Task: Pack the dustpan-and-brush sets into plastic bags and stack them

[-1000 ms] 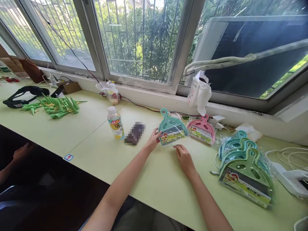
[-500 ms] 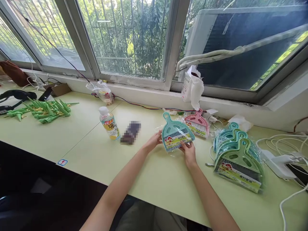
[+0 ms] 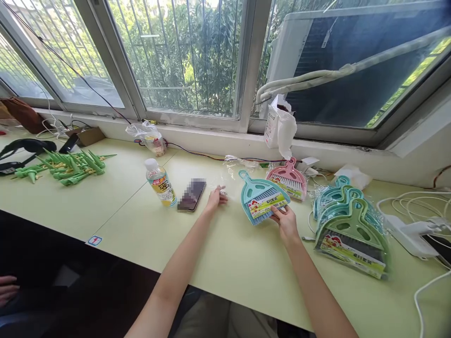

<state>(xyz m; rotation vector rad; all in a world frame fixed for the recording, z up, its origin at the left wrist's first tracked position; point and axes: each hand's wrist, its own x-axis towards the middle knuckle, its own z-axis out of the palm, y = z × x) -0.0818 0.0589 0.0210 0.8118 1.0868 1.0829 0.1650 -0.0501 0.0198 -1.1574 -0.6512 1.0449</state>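
Observation:
My right hand [image 3: 287,224] grips the lower right edge of a light-blue dustpan and brush set [image 3: 260,185], which has a yellow-green label across it. No wrapper shows around this dustpan. Left of it, my left hand [image 3: 215,197] is closed on a clear plastic bag [image 3: 232,170], whose crumpled film spreads up and back from the fingers. Behind the blue dustpan lies a pink dustpan set [image 3: 288,178]. On the right, a green dustpan set [image 3: 354,241] in clear wrapping lies in front of several blue ones [image 3: 341,190].
A phone [image 3: 192,193] and a drink bottle [image 3: 160,183] are left of my left hand. Green pointed pieces [image 3: 72,166] are heaped far left. White cables and a power strip [image 3: 408,239] lie at the right. Another person's hand [image 3: 7,288] shows low at the left edge.
My left hand has moved left, away from the dustpan, with the clear bag pulled off it. My right hand keeps hold of the dustpan, now slightly further right. Another person's hand has appeared lower left.

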